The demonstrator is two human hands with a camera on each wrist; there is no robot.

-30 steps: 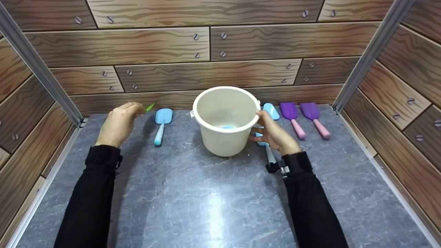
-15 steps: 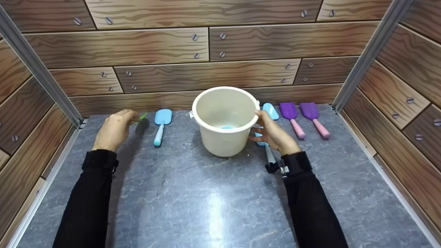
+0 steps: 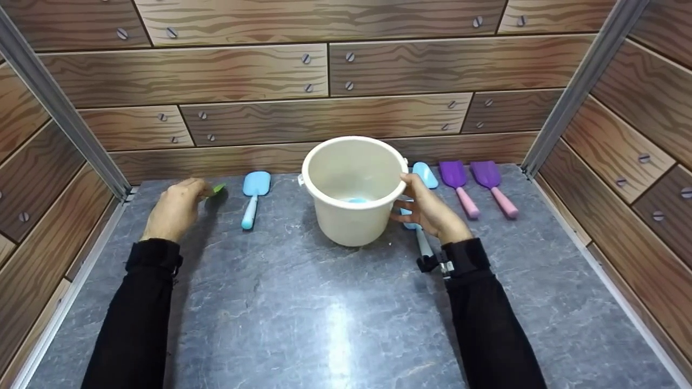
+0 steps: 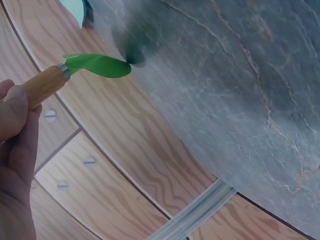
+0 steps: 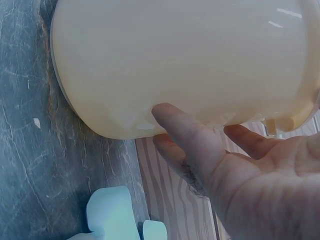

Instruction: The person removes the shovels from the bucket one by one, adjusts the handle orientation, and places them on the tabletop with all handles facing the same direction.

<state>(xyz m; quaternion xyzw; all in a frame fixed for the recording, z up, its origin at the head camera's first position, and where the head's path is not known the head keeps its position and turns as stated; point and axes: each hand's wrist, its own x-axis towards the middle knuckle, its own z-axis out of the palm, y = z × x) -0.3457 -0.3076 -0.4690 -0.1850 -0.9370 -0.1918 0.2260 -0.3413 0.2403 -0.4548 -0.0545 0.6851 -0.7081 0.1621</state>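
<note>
My left hand [image 3: 175, 208] grips the wooden handle of a small hand trowel [image 4: 100, 66] with a green blade. In the head view, this hand covers the handle and only the green tip shows, low over the far left of the tabletop. A cream bucket [image 3: 348, 224] stands upright at the middle back. My right hand [image 3: 435, 210] rests against its right side, with one digit at the rim and spread, fairly straight fingers on the outer wall [image 5: 175, 65]. Something light blue shows at the bucket's bottom.
A blue shovel [image 3: 256, 183] lies left of the bucket. To its right lie a blue shovel [image 3: 425, 174], another partly behind my right hand, and two purple shovels [image 3: 453, 173] with pink handles. Wood-patterned walls [image 3: 259, 73] enclose the grey tabletop [image 3: 281, 302].
My left hand has moved left and down toward the tabletop with the green trowel, whose blade is now lower. The right hand and the bucket have stayed in place.
</note>
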